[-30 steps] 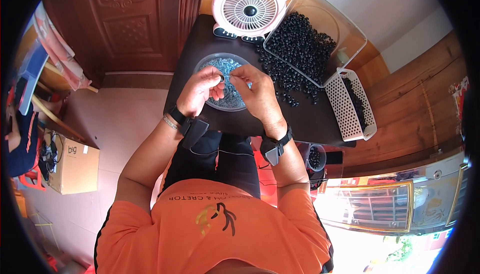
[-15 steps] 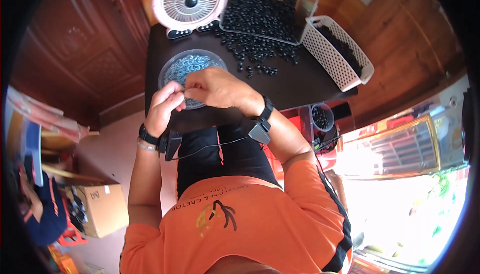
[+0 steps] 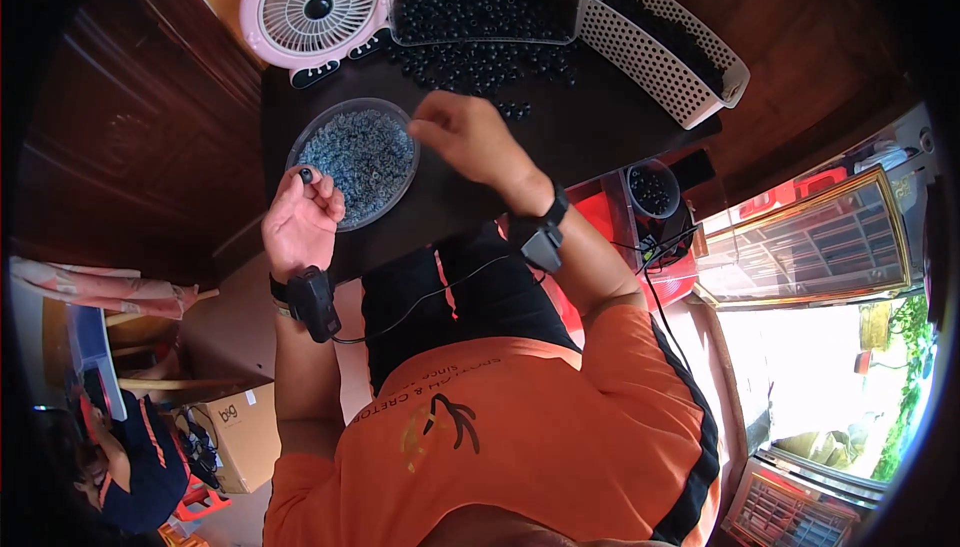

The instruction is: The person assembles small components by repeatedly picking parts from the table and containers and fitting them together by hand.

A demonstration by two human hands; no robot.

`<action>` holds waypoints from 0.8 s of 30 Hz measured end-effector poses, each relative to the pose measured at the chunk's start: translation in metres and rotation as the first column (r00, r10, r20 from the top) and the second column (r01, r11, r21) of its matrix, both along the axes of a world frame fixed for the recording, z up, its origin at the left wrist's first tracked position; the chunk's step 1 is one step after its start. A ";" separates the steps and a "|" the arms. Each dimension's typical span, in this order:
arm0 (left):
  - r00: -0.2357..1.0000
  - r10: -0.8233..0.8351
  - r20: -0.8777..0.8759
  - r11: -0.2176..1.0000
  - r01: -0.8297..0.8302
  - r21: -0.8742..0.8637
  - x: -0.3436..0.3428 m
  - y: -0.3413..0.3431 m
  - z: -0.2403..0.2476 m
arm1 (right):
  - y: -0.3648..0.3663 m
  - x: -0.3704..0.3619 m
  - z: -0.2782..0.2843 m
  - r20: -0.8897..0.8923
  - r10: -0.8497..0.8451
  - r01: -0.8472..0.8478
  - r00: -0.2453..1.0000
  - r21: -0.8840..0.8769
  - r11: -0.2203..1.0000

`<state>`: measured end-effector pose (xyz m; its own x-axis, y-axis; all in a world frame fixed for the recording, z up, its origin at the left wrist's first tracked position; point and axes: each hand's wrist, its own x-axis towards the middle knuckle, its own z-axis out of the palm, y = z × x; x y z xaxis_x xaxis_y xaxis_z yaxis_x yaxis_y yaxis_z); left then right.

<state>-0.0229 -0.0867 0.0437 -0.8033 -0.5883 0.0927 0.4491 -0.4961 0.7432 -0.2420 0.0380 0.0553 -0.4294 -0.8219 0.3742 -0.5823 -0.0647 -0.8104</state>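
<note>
My left hand (image 3: 301, 225) is palm up at the near left rim of a round clear bowl (image 3: 412, 179). Its thumb and fingers pinch a small black round piece (image 3: 306, 176). Inside the bowl lies a heap of small blue-grey shiny pieces (image 3: 360, 157). My right hand (image 3: 482, 145) hovers just right of the bowl with its fingers curled in toward the thumb; anything between them is too small or hidden to make out. Many loose black round pieces (image 3: 460, 69) lie on the dark table (image 3: 560, 127) beyond my right hand.
At the back, a clear bin (image 3: 490, 42) holds a mass of black pieces. A pink fan (image 3: 318, 9) stands back left, a white perforated basket (image 3: 660, 59) back right. Right of the table is a tub (image 3: 654, 189) of black pieces. Another person (image 3: 140, 467) sits lower left.
My hands were together over the bowl's near edge and are now apart. The left has drawn left and turned palm up with the black piece; the right has moved right. The view has shifted.
</note>
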 end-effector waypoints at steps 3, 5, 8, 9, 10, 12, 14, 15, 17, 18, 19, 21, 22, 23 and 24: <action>0.998 0.056 0.040 0.997 -0.058 0.051 -0.005 -0.005 -0.002 | 0.019 -0.032 -0.019 -0.150 -0.093 0.107 0.984 0.093 0.990; 0.995 0.075 0.064 0.994 -0.080 0.077 -0.007 -0.003 -0.002 | 0.026 -0.039 -0.025 -0.156 -0.081 0.105 0.985 0.154 0.982; 0.980 0.157 0.125 0.981 -0.169 0.092 -0.011 -0.004 -0.005 | 0.026 -0.041 -0.033 -0.300 -0.072 0.140 0.951 0.212 0.967; 0.979 0.159 0.126 0.981 -0.172 0.094 -0.011 -0.004 -0.004 | 0.024 -0.042 -0.036 -0.347 -0.086 0.168 0.934 0.213 0.963; 0.981 0.146 0.128 0.984 -0.157 0.082 -0.010 -0.004 -0.002 | 0.022 -0.042 -0.039 -0.395 -0.097 0.194 0.914 0.212 0.958; 0.982 0.136 0.129 0.986 -0.146 0.073 -0.010 -0.005 0.000 | 0.019 -0.042 -0.040 -0.434 -0.088 0.199 0.896 0.217 0.956; 0.981 0.157 0.117 0.984 -0.166 0.070 -0.010 -0.006 0.000 | 0.017 -0.042 -0.040 -0.476 -0.074 0.200 0.876 0.220 0.955; 0.980 0.164 0.115 0.982 -0.173 0.074 -0.010 -0.006 0.000 | 0.016 -0.043 -0.042 -0.485 -0.076 0.191 0.871 0.192 0.963; 0.969 0.219 0.115 0.969 -0.229 0.089 -0.009 -0.006 -0.003 | 0.015 -0.042 -0.045 -0.500 -0.066 0.172 0.864 0.169 0.971; 0.968 0.227 0.111 0.967 -0.238 0.095 -0.009 -0.004 -0.002 | 0.016 -0.042 -0.045 -0.517 -0.066 0.178 0.854 0.170 0.969; 0.964 0.225 0.140 0.969 -0.236 0.069 -0.010 -0.003 0.000 | 0.015 -0.042 -0.045 -0.535 -0.065 0.183 0.843 0.171 0.968; 0.959 0.232 0.163 0.969 -0.243 0.048 -0.008 -0.005 0.000 | 0.015 -0.040 -0.046 -0.561 -0.079 0.210 0.824 0.173 0.962; 0.969 0.196 0.148 0.978 -0.205 0.046 -0.007 -0.008 -0.001 | 0.016 -0.039 -0.046 -0.583 -0.105 0.247 0.806 0.171 0.954; 0.979 0.159 0.132 0.985 -0.165 0.044 -0.006 -0.009 -0.001 | 0.016 -0.038 -0.045 -0.589 -0.095 0.239 0.803 0.172 0.956; 0.974 0.182 0.137 0.981 -0.190 0.048 -0.004 -0.008 -0.001 | 0.016 -0.037 -0.045 -0.602 -0.114 0.246 0.790 0.142 0.959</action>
<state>-0.0270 -0.0943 0.0432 -0.6818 -0.7300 -0.0467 0.4385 -0.4590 0.7727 -0.2786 0.0540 0.0108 -0.3319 -0.8364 0.4362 -0.9307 0.2152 -0.2956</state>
